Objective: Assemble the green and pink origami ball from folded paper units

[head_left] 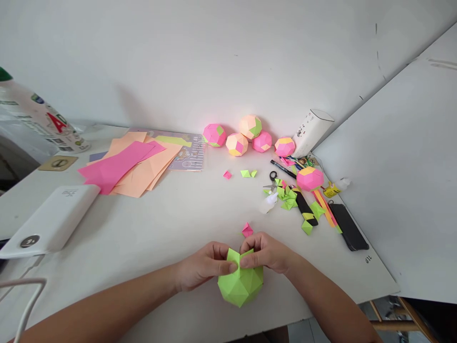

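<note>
At the lower centre of the frame, gripping the green paper ball by its upper flaps with left hand and right hand. Could crease or tear them by pinching too hard, or spring folds loose by tugging outward. Hard to judge the fit beneath the thumbs.

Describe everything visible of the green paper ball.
The green paper ball is rounded and faceted, with flat triangular faces meeting at creases; it looks like matte folded paper. Two cornered flaps stick up at its top, where the left hand and right hand pinch it. It is at the near side of the white table; whether it rests there is unclear.
</note>
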The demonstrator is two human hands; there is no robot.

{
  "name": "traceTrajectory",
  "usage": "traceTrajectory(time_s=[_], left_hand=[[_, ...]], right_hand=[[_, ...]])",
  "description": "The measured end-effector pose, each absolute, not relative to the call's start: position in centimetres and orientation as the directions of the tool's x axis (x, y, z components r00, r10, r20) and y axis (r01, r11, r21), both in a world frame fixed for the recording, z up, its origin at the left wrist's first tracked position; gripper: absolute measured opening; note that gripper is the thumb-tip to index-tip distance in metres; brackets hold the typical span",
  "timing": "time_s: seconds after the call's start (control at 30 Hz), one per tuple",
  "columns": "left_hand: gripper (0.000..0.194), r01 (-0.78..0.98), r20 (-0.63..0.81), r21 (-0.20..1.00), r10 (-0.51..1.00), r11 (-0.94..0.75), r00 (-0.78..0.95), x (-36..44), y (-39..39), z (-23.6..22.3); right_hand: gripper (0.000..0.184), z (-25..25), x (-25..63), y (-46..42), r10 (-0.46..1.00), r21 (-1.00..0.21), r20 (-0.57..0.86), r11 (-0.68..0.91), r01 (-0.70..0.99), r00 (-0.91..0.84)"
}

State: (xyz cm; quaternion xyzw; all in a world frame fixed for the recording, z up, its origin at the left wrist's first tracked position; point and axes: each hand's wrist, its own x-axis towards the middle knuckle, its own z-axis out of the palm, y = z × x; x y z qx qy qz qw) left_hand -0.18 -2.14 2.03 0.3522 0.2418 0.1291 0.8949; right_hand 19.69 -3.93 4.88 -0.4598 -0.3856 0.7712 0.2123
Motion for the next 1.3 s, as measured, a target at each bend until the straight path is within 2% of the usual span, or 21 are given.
traceTrajectory(time_s=[0.2, 0.43, 0.83, 1.3], left_hand=[[0.028, -0.056, -0.339, 0.680, 0.382, 0.731, 0.860, -0.24, -2.02, 2.39], [0.039, -0.087, -0.405, 0.636, 0.428, 0.767, 0.808, 0.09, -2.07, 2.86], [0.038, -0.145, -0.402, 0.623, 0.475, 0.768, 0.783, 0.01, -2.05, 2.43], [0.038, -0.118, -0.416, 0.620, 0.453, 0.776, 0.789, 0.09, -2.05, 2.55]], right_hand=[[0.031, 5.01, 19.54, -3.93, 0.702, -0.797, -0.537, -0.604, 0.008, -0.467], [0.031, 4.83, 19.55, -3.89, 0.700, -0.798, -0.536, -0.602, 0.012, -0.472], [0.033, 4.68, 19.34, -4.04, 0.698, -0.793, -0.545, -0.610, 0.014, -0.464], [0.033, 4.75, 19.30, -4.05, 0.687, -0.785, -0.561, -0.619, 0.031, -0.462]])
